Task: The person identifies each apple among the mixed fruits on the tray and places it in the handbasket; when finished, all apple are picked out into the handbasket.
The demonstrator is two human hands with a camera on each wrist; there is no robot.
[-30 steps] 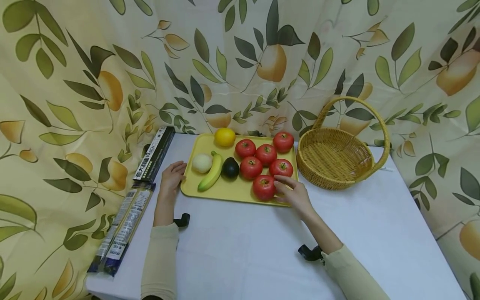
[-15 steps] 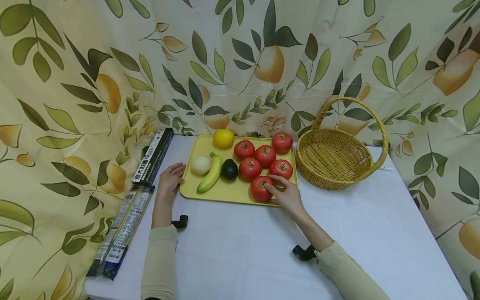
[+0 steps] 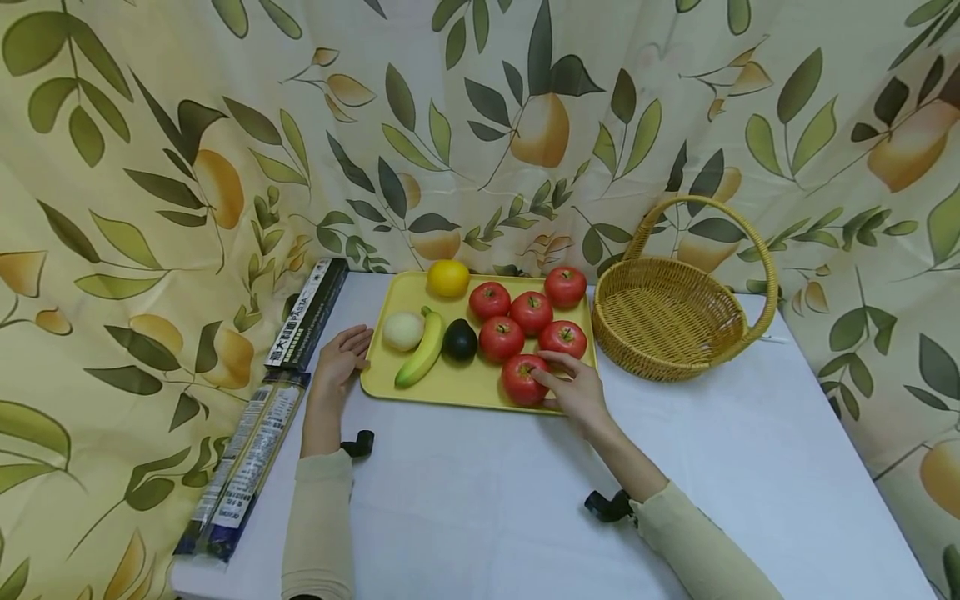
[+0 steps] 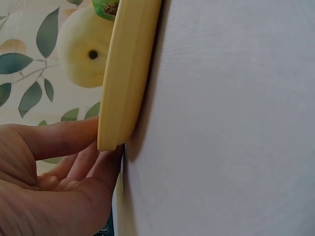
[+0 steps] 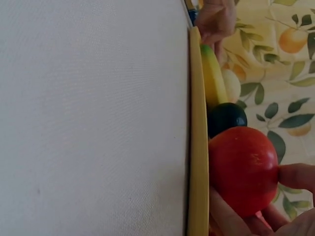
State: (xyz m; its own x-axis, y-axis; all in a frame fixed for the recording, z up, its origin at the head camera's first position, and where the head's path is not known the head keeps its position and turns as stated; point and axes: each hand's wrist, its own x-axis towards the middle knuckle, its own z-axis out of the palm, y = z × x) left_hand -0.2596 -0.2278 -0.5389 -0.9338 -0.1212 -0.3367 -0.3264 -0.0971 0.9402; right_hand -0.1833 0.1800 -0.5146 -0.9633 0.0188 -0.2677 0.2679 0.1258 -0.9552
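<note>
In the head view, my right hand [image 3: 579, 390] grips the front red tomato [image 3: 522, 382] on a yellow tray [image 3: 465, 395]. The right wrist view shows its fingers around that tomato [image 5: 243, 167], which sits by the tray's rim [image 5: 198, 147]. My left hand [image 3: 341, 358] holds the tray's left edge. In the left wrist view, its thumb touches the rim and the other fingers go partly behind it. Several more tomatoes [image 3: 501, 338] lie on the tray, with a dark avocado [image 3: 460, 340], a banana [image 3: 420, 350], a pale round fruit [image 3: 403, 331] and a lemon [image 3: 448, 278].
A woven basket [image 3: 667, 317] with a tall handle stands right of the tray. To the left lie a black pasta box [image 3: 307, 315] and two long pasta packs [image 3: 243, 462]. Behind the white-covered table [image 3: 480, 500] hangs a leaf-patterned curtain [image 3: 480, 125].
My right hand has moved slightly left and closed its fingers around the front tomato, its thumb now over the top. The left hand stays at the tray edge.
</note>
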